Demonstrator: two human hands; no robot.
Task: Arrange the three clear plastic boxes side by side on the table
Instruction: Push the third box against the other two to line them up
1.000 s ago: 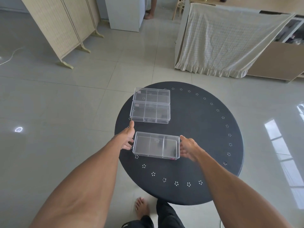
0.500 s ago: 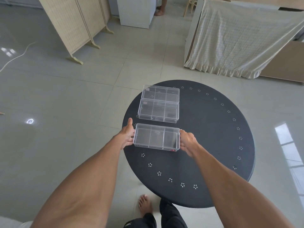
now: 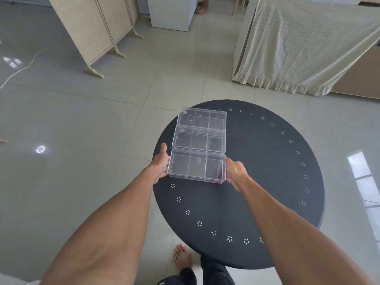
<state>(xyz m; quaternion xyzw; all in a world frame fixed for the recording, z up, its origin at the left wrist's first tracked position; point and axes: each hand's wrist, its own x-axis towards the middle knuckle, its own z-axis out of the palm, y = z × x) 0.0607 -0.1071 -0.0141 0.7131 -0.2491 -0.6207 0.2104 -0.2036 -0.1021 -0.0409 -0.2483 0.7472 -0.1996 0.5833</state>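
Three clear plastic boxes with inner dividers lie in a column on the left part of the round black table [image 3: 267, 171]. The far box [image 3: 201, 118] and the middle box [image 3: 199, 139] touch along their long sides. The near box [image 3: 197, 167] sits right against the middle one. My left hand [image 3: 161, 163] grips the near box's left end, thumb pointing up. My right hand [image 3: 235, 173] grips its right end, beside a small red label at the corner.
The table's left edge runs close to the boxes and my left hand. A folding screen [image 3: 96, 27] stands far left, a cloth-covered counter [image 3: 304, 44] far right, a white cabinet [image 3: 170, 11] behind. My bare foot [image 3: 182, 257] is under the table's near edge.
Both hands have carried the near box away from me until it closes the gap with the middle box. The other two boxes have stayed put.
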